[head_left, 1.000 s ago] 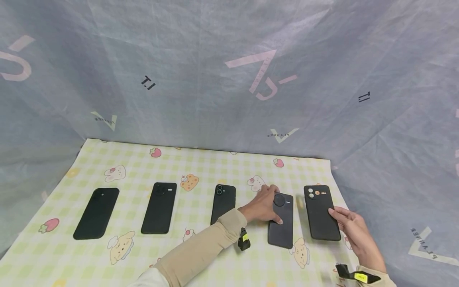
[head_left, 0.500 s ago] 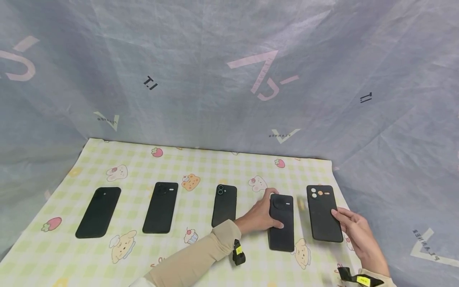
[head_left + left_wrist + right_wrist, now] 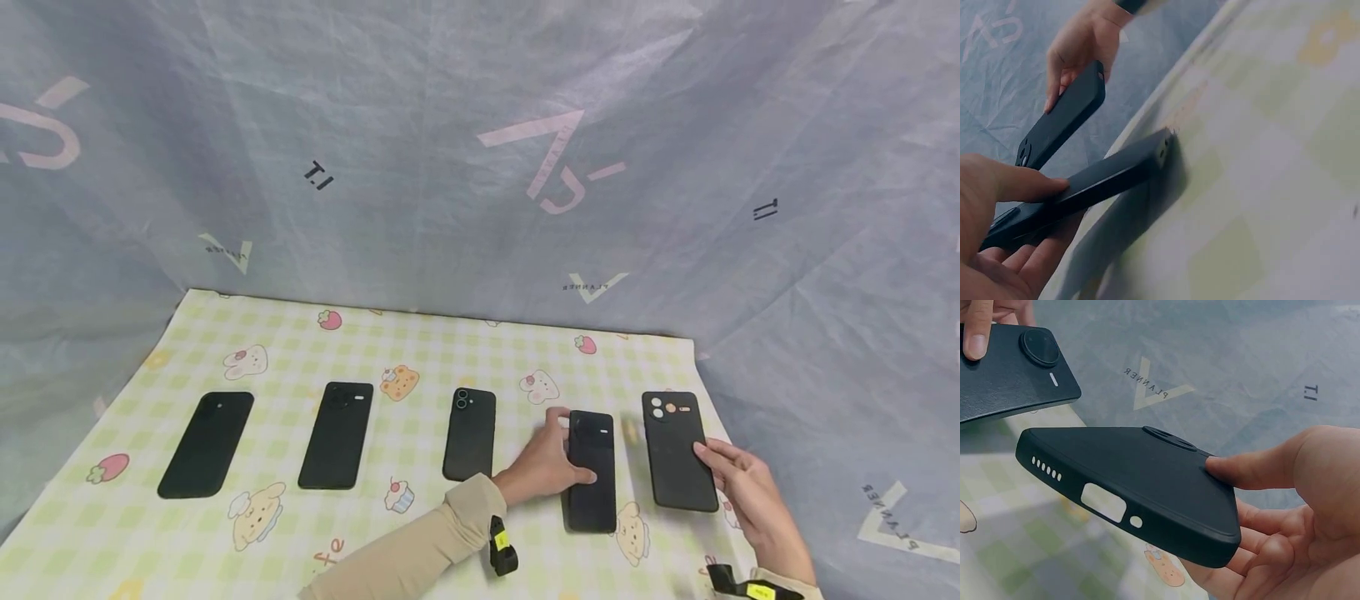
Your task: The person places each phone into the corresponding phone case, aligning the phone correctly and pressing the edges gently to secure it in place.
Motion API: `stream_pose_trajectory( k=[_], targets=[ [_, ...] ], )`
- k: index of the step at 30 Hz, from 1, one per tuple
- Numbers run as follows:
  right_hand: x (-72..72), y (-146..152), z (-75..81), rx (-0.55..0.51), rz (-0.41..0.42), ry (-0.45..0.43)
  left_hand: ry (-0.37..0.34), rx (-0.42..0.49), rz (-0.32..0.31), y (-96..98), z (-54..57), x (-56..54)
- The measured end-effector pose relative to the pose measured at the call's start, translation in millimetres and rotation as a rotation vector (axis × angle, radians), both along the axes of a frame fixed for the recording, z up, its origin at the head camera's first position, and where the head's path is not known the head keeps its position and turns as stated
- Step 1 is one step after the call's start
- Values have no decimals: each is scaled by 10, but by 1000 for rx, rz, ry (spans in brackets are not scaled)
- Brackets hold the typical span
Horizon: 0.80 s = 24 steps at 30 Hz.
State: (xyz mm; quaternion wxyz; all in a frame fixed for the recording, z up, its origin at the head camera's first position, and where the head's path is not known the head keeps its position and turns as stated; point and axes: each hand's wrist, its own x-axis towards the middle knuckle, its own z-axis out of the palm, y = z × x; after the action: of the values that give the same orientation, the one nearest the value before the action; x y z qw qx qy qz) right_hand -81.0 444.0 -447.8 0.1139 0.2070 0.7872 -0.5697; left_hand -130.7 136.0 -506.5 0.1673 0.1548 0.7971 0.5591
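Observation:
In the head view my left hand grips a dark phone by its left side, thumb on the back. The phone has a big round camera and a small white mark, clear in the right wrist view. It is tilted, its lower end close over the cloth in the left wrist view. To its right, my right hand pinches a black phone case by its right edge. Camera cutouts show near the case's top; in the right wrist view a port slot and speaker holes line its lower edge. Phone and case are apart.
Left of the held phone lies a dark phone with two cameras. Farther left are a black phone with a white mark and another black phone-shaped item. A checked cloth covers the table; grey curtains hang behind and beside it.
The phone in my left hand has tilted and shifted slightly toward the front, its back turning darker. My right hand and the case have stayed nearly in place.

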Motion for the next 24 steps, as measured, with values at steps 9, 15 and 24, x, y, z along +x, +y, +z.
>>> stream_pose_trajectory(
  k=[9, 15, 24],
  targets=[
    [-11, -20, -6, 44, -5, -2, -20, 94, -1, -21, -62, 20],
    [-16, -37, -1, 47, 4, -3, -70, 90, -20, -42, -90, 49],
    [-32, -72, -23, -45, 9, 30, -130, 180, 38, -23, -135, 105]
  ],
)
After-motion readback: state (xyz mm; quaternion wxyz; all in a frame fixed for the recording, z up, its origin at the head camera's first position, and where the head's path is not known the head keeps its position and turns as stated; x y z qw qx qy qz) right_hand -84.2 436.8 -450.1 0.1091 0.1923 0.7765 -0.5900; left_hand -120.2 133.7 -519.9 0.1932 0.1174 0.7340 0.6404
